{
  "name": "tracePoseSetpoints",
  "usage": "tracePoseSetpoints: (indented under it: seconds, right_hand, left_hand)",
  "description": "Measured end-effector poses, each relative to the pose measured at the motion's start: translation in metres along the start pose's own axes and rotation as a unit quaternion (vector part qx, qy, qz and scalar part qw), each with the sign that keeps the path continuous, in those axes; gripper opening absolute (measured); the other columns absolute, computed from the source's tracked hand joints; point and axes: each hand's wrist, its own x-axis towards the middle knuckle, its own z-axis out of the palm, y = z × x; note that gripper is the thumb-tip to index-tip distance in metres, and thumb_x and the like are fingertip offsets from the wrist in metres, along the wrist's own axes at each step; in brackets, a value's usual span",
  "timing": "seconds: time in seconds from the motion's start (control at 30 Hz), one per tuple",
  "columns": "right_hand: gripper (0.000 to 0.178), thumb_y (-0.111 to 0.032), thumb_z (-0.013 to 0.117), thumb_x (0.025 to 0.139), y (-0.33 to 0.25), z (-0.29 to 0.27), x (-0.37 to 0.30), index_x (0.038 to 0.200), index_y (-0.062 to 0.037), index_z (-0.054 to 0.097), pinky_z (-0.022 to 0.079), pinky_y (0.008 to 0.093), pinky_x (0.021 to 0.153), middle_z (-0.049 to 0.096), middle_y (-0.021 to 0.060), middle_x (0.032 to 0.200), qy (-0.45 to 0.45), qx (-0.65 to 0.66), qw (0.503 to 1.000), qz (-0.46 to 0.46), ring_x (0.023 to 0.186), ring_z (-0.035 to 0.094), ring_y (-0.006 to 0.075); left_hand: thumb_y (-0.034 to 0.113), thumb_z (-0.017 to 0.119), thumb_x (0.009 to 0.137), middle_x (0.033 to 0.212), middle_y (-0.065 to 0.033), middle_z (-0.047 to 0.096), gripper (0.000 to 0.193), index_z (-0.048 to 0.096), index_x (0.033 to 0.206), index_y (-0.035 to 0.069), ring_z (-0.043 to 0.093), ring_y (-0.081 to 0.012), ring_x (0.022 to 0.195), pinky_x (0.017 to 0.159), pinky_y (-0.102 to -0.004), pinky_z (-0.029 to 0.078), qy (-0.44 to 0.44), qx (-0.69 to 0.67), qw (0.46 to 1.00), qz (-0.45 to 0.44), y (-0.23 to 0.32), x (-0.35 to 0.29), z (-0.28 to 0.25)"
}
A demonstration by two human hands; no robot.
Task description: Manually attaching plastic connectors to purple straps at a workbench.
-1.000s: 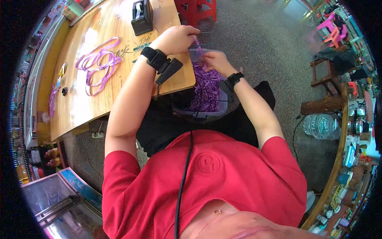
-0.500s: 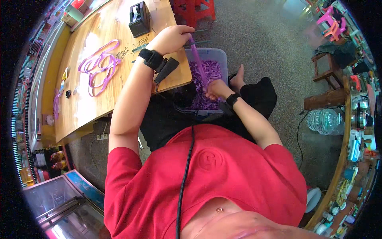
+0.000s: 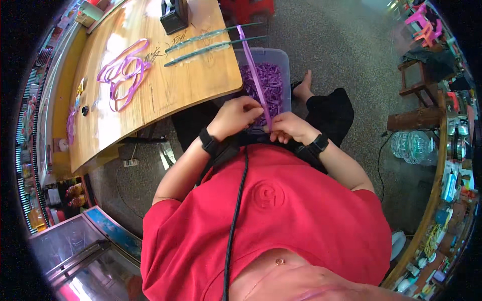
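A purple ribbon (image 3: 253,70) runs taut from two dark green rods (image 3: 198,51) down to my right hand (image 3: 293,129), which pinches its lower end close to my body. Beside the ribbon, my left hand (image 3: 235,119) has its thumb and forefinger brought together; whether anything is between them cannot be made out. The rods lie side by side on the wooden table (image 3: 191,83), under what looks like clear tape, with their ends past its right edge. Below the ribbon stands a translucent plastic bin (image 3: 285,75) full of purple ribbon pieces (image 3: 271,83).
Loose purple ribbon (image 3: 125,75) lies in loops on the table, near a black tape dispenser (image 3: 173,17). A red stool (image 3: 248,7) stands beyond the bin. To the right are a wooden stool (image 3: 414,78), a large clear bottle (image 3: 411,146) and crowded shelves (image 3: 452,180).
My left hand has left the rod ends and come down beside my right hand. The ribbon now hangs over the rods, and my right hand has drawn slightly toward me.
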Motion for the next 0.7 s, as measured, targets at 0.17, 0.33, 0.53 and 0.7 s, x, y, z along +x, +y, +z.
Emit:
tracePoseSetpoints:
  seconds: [0.17,0.33,0.53,0.7]
  right_hand:
    - [0.023,-0.027,0.070,0.087,-0.001,0.011,-0.003,0.090,-0.0040,0.068,0.045,0.0204,0.044,0.068,0.0065,0.069,-0.005,0.017,1.000,-0.001,0.048,0.057,0.0090]
    - [0.023,-0.025,0.065,0.090,-0.001,0.011,-0.002,0.096,-0.0024,0.068,0.045,0.0205,0.045,0.069,0.0074,0.071,-0.014,0.051,0.998,-0.016,0.050,0.058,0.0091]
    - [0.023,-0.023,0.061,0.092,-0.010,-0.001,0.019,0.090,-0.0008,0.068,0.046,0.0255,0.046,0.064,0.0044,0.068,0.050,-0.005,0.988,-0.146,0.050,0.057,0.0113]
    - [0.024,-0.024,0.065,0.091,-0.002,0.004,0.017,0.085,-0.0011,0.068,0.045,0.0260,0.044,0.067,0.0052,0.068,0.050,-0.088,0.991,-0.086,0.050,0.057,0.0112]
  left_hand:
    - [0.024,0.065,0.095,0.076,0.0009,0.065,0.021,0.069,0.098,0.003,0.061,-0.0069,0.072,0.062,-0.0233,0.051,-0.004,-0.113,0.993,-0.038,-0.017,0.008,0.014]
    - [0.021,0.063,0.097,0.080,0.0004,0.068,0.019,0.070,0.097,0.003,0.061,-0.0071,0.075,0.071,-0.0234,0.050,-0.107,-0.156,0.982,0.025,-0.024,0.004,0.015]
    - [0.016,0.067,0.092,0.083,-0.0085,0.069,0.015,0.070,0.093,0.001,0.064,-0.0146,0.077,0.072,-0.0292,0.050,-0.088,0.035,0.981,0.167,-0.010,-0.009,0.015]
    - [0.015,0.067,0.091,0.087,-0.0101,0.069,0.015,0.070,0.095,0.000,0.065,-0.0171,0.079,0.073,-0.0312,0.051,-0.006,0.028,0.981,0.191,-0.008,-0.007,0.011]
